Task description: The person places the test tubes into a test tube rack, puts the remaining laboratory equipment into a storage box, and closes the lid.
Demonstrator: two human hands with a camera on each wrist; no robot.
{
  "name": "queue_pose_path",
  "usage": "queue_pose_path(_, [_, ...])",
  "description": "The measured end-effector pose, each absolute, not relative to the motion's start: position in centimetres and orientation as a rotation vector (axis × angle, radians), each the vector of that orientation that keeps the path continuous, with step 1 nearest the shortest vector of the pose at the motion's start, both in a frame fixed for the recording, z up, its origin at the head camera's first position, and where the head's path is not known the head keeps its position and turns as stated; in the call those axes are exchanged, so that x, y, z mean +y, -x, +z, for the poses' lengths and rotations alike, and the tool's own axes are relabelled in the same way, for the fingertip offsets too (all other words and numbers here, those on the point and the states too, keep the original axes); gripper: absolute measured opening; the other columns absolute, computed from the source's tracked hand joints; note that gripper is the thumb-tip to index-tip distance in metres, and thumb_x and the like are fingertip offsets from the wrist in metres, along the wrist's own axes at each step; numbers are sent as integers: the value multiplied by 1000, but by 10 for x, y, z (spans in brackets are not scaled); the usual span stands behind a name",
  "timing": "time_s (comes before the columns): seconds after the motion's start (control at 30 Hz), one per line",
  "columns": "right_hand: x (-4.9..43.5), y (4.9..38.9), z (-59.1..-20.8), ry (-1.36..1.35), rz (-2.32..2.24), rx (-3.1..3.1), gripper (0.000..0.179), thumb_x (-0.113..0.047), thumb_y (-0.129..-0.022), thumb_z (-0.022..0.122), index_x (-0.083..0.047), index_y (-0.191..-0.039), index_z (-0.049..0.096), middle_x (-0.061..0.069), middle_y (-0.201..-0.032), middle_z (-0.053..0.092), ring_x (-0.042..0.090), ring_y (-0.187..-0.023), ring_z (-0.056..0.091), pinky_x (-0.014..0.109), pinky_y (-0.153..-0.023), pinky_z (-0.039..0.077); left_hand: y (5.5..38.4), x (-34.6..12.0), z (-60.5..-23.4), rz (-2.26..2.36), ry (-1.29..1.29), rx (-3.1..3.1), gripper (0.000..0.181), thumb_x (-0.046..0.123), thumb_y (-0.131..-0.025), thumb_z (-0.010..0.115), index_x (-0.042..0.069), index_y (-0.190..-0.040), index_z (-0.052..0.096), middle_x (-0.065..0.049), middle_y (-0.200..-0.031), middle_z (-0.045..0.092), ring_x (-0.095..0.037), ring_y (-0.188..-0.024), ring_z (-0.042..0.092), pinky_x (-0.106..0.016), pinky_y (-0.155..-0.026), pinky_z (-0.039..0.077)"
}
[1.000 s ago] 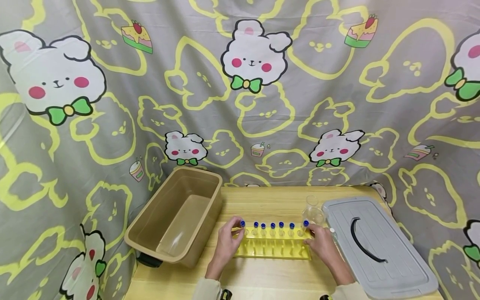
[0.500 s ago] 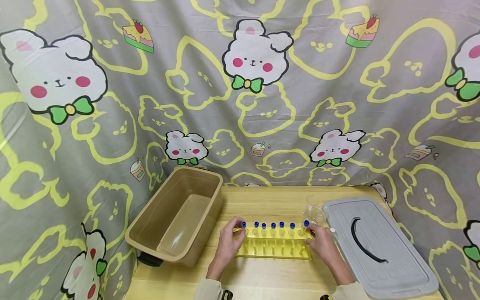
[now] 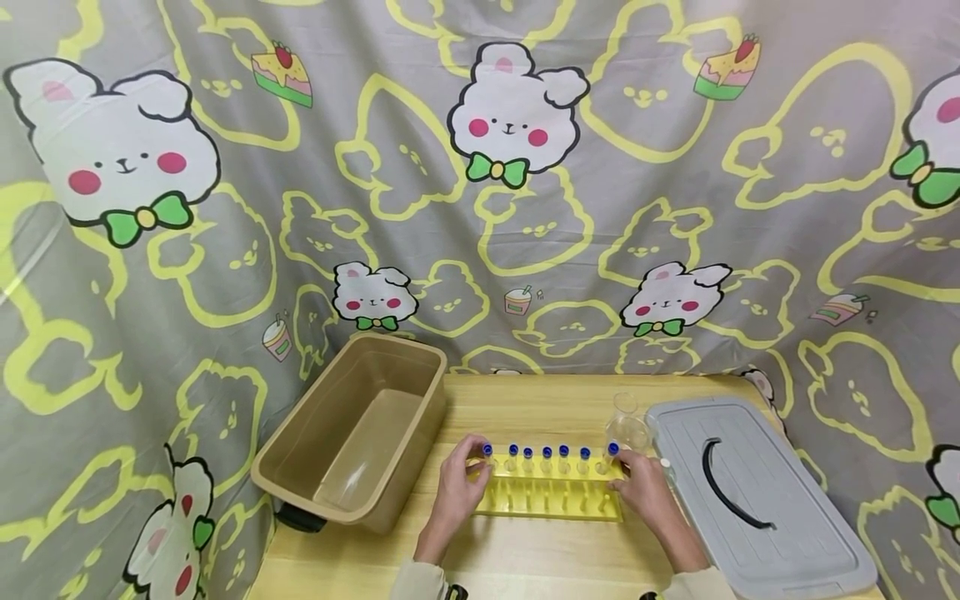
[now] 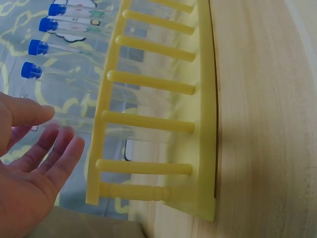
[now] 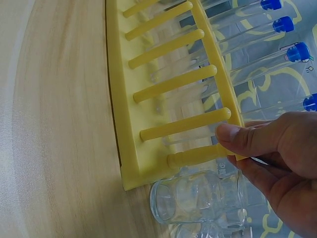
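A yellow test tube rack (image 3: 551, 510) stands on the table with several clear, blue-capped test tubes (image 4: 69, 47) upright in its holes. My left hand (image 3: 459, 487) is at the rack's left end, thumb and fingers curled around the leftmost tube just below its cap (image 3: 487, 450); in the left wrist view the thumb hides that cap. At the opposite end, my right hand (image 5: 287, 158) pinches the corner of the rack's top plate, thumb in front and fingers behind. The rightmost tube's cap (image 3: 613, 448) rises just beside this hand.
Clear glassware (image 5: 185, 198) stands close behind the rack's right end. A brown plastic bin (image 3: 348, 508) sits at the left, and a grey lid (image 3: 780, 467) with a black handle lies at the right. A patterned curtain (image 3: 525, 225) surrounds the wooden table (image 3: 540, 558).
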State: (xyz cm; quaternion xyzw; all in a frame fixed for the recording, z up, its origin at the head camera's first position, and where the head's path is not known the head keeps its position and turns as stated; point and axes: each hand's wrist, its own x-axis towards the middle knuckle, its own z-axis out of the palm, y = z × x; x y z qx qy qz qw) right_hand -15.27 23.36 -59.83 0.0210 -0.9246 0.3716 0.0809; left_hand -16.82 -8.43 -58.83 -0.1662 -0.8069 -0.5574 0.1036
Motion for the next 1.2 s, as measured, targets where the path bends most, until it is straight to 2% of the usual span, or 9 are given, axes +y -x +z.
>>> queue_pose_path(0.13, [233,152,-598,-75,1107,-2757,37,16,-64,86,12,-98,72,33,-102,70,48,-95,71,49,-80,60,166,-86,-590,-1604,461,-2402,42,-19,-82,72,5,-115,63,-10,-107,67,-28,-101,68,-37,-86,60])
queue_pose_path(0.33, [233,151,-598,-71,1099,-2772,38,15,-64,86,11,-99,71,33,-103,70,48,-96,70,50,-82,59,161,-91,-587,-1512,439,-2410,54,-26,-77,68,0,-124,60,-11,-113,67,-31,-105,66,-46,-92,57])
queue_pose_path(0.57, [234,152,-597,-72,1072,-2778,38,14,-64,87,10,-98,72,32,-101,71,47,-95,71,51,-82,59,148,-105,-556,-1363,461,-2347,42,-17,-82,74,-1,-120,64,-13,-113,68,-29,-106,66,-48,-93,56])
queue_pose_path(0.77, [234,151,-596,-69,1050,-2786,38,13,-63,88,10,-98,72,32,-100,71,47,-95,71,52,-82,59,143,-131,-528,-1391,405,-2264,45,-19,-80,74,1,-119,65,-10,-113,68,-27,-105,67,-50,-92,57])
queue_pose_path(0.87, [233,151,-596,-77,1045,-2791,37,13,-63,87,10,-97,72,31,-99,71,46,-93,71,51,-81,60,142,-148,-518,-1455,350,-2215,43,-19,-83,72,0,-120,64,-10,-113,68,-32,-106,66,-48,-92,57])
queue_pose_path(0.93, [234,150,-597,-81,1041,-2791,37,13,-63,87,10,-96,72,31,-98,71,46,-92,71,51,-80,60,137,-155,-504,-1451,303,-2189,41,-21,-83,71,-5,-119,64,-16,-112,68,-38,-106,66,-50,-92,56])
queue_pose_path(1.0, [234,150,-597,-82,1041,-2788,36,13,-63,88,9,-95,72,30,-97,72,46,-92,71,51,-80,60,133,-165,-498,-1402,265,-2162,39,-22,-82,71,-6,-117,64,-17,-112,68,-39,-105,65,-47,-93,57])
queue_pose_path(1.1, [234,151,-597,-90,1030,-2785,36,13,-62,88,7,-93,72,29,-96,72,44,-90,71,51,-78,60,129,-183,-490,-1272,168,-2143,36,-21,-83,71,-7,-116,66,-19,-114,68,-35,-106,65,-30,-98,54])
queue_pose_path(1.2, [233,152,-596,-98,1019,-2778,35,12,-61,89,6,-91,72,27,-93,73,41,-87,72,50,-76,60,129,-206,-498,-1111,64,-2122,35,-17,-84,72,-4,-116,68,-16,-117,67,-31,-109,63,-11,-100,41])
